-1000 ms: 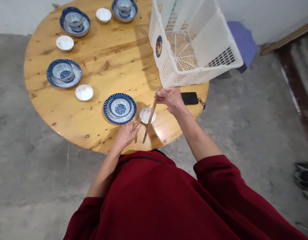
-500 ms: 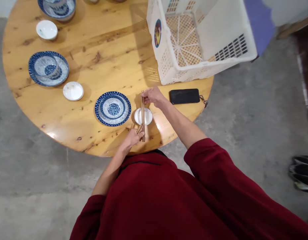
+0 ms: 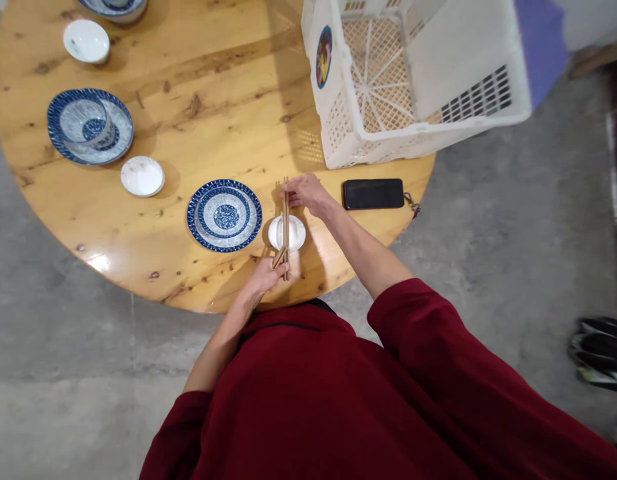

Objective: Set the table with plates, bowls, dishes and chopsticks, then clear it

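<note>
As viewed from the near table edge outward, found the left hand (image 3: 265, 275) closed on spare chopsticks (image 3: 279, 257), with brown ends protruding toward the small white dish (image 3: 297, 235). Judged the step in hand as seating a chopstick pair (image 3: 286, 212) across that dish. Noted the pair lying straight over the dish middle, near tips beside the left hand, far ends pinched in the fingertips of the right hand (image 3: 304, 192). Judged the next move to call for parallel sticks, level support on both dish rims, and a clean opening of the pinch without rolling.

Saw no contents in the dish beneath the pair. Located a blue-and-white plate (image 3: 225, 215) just to its left, bare, and a black phone (image 3: 373, 193) to its right on the round wooden table (image 3: 213, 113). Located, farther left, a second white dish (image 3: 142, 176) and a patterned plate (image 3: 119, 137) carrying a bowl (image 3: 83, 119). Recorded, at the far side, a white plastic crate (image 3: 458, 60) showing only its bare lattice floor.
</note>
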The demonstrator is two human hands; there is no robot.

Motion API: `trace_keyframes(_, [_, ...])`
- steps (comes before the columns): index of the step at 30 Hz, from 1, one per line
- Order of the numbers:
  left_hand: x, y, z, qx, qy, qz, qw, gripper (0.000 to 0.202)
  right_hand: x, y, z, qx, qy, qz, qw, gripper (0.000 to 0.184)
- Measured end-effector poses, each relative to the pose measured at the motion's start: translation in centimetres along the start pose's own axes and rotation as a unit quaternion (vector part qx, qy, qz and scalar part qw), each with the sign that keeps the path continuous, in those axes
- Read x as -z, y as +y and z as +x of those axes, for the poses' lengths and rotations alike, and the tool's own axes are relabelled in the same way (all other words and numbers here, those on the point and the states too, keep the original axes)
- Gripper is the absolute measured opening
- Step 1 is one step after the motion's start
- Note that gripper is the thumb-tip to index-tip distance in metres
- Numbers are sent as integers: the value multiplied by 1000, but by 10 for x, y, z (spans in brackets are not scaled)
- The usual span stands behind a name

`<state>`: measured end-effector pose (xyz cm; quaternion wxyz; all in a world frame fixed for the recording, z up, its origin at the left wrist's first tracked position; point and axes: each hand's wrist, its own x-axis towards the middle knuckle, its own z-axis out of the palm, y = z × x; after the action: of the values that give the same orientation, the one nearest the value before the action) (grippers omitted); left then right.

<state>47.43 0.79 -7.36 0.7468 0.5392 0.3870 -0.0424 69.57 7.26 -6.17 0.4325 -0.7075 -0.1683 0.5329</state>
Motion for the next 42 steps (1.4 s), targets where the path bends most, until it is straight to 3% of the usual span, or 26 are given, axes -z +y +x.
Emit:
trace_keyframes(15, [3, -4, 1, -27, 33, -3, 999, 34, -3, 10, -12, -16, 8, 8, 1000, 13])
trace_keyframes(42, [-3, -2, 6, -24, 14, 8, 1000, 31, -7, 17, -10, 14, 21, -5, 1000, 18])
